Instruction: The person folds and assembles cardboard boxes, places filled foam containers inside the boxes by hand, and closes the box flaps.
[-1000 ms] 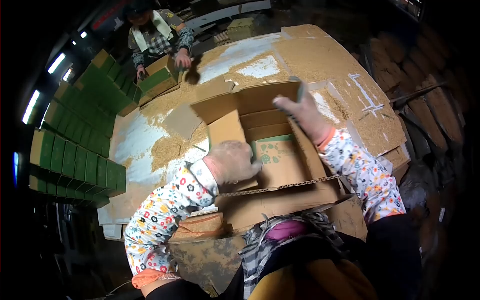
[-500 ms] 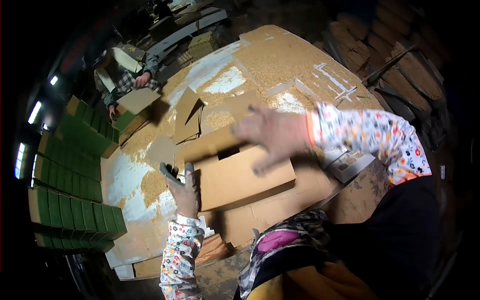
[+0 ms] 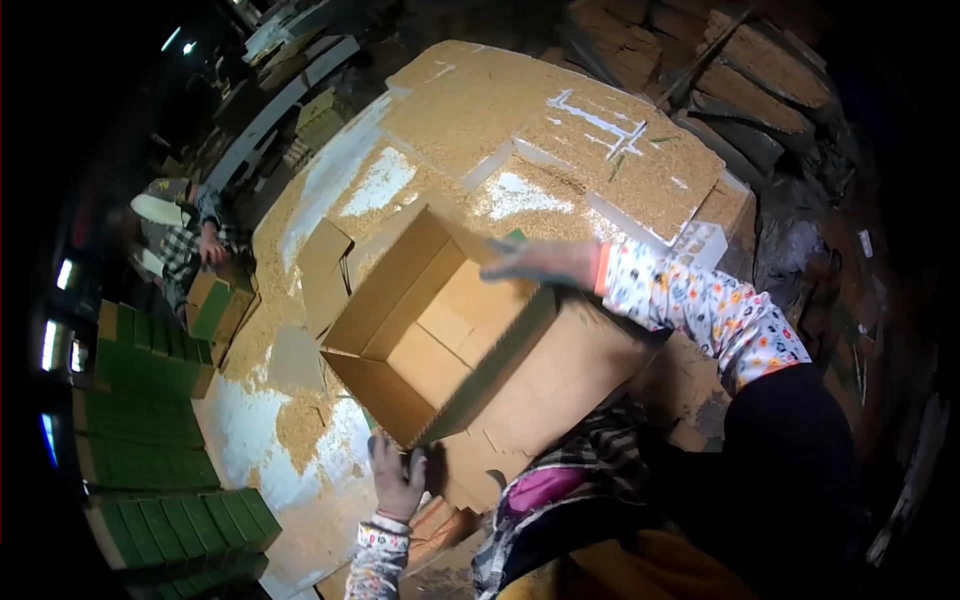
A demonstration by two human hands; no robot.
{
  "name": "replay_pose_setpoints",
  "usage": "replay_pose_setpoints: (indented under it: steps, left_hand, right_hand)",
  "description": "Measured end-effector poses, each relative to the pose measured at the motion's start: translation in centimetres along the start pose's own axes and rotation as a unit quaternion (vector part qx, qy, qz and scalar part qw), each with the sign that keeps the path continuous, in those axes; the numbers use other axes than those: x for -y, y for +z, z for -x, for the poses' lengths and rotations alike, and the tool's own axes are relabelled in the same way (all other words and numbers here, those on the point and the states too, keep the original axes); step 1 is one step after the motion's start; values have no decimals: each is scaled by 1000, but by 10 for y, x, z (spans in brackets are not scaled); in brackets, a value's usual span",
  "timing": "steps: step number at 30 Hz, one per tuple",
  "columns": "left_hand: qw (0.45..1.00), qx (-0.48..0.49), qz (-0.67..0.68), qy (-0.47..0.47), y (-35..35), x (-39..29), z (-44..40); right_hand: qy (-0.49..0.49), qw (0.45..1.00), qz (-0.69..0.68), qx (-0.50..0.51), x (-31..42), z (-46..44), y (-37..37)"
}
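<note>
An open cardboard box point(image 3: 432, 335) with a bare brown inside sits tilted in front of me, its mouth facing up. My right hand point(image 3: 545, 262), in a dark-tipped glove, grips the box's right end wall with the fingers over its edge. Just below the box's near left corner is my left hand point(image 3: 398, 482), also gloved, its thumb and fingers apart and holding nothing. Flat cardboard point(image 3: 560, 385) lies under and to the right of the box. Folded cardboard pieces point(image 3: 322, 265) stand to its left.
Wood shavings cover much of the table point(image 3: 455, 100). Stacked green boxes point(image 3: 185, 530) line the left side. Across the table, a person point(image 3: 180, 230) handles another green-sided box point(image 3: 215, 312). Filled sacks point(image 3: 765, 65) lie at the far right.
The box has turned from a closed flat face to its open mouth facing up. My right hand has moved onto its end wall; my left hand is lower, off its side. The view has shifted.
</note>
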State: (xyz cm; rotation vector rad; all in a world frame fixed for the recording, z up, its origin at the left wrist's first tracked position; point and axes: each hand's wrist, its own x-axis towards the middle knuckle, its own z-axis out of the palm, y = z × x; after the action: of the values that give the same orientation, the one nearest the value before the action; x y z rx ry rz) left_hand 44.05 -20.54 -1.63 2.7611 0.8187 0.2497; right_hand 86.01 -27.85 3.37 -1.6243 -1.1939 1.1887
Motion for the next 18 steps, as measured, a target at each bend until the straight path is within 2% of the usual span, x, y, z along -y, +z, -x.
replay_pose_setpoints:
  steps: [1,2,3,4,5,6,7,9,10,11,12,13,14,17,18]
  left_hand:
    - [974,-128,157,-99,-13,4,-17]
    - [845,-260,405,-234,-33,4,-42]
    - [761,-338,488,-262,-65,-39,-80]
    - [870,-204,407,-187,-70,-19,-87]
    - [949,-196,161,-187,-72,-30,-118]
    - [954,-130,171,-211,-72,-12,-124]
    - [954,-63,182,-229,-73,14,-131]
    - [951,-97,210,-204,-64,35,-120]
    - [915,-102,293,-258,-61,44,-116]
    - [898,-105,330,-270,-63,38,-117]
    - [907,-94,308,-272,-61,38,-124]
    - [915,-80,283,-276,-62,38,-127]
    - [922,-69,262,-277,-62,33,-129]
    - [927,-81,235,-280,-62,29,-142]
    - [919,-91,252,-291,-61,26,-145]
  right_hand:
    - [-18,1000,-2,16,4,4,12]
    - [-36,999,-5,33,8,8,26]
    - [-3,1000,7,-20,2,4,45]
    - [3,1000,-14,26,2,14,51]
    - [9,997,-42,67,2,23,52]
    - [-110,986,-114,51,-33,25,39]
    - [-88,987,-86,-99,-61,33,13]
    - [0,918,-42,-395,-119,48,-38]
    - [29,808,72,-584,-171,57,-69]
    - [103,720,143,-671,-227,73,-104]
    - [265,653,133,-697,-294,79,-131]
    - [357,665,41,-655,-351,83,-153]
    - [429,672,104,-594,-329,73,-151]
    - [285,705,0,-650,-302,65,-157]
    - [107,708,-74,-694,-309,62,-157]
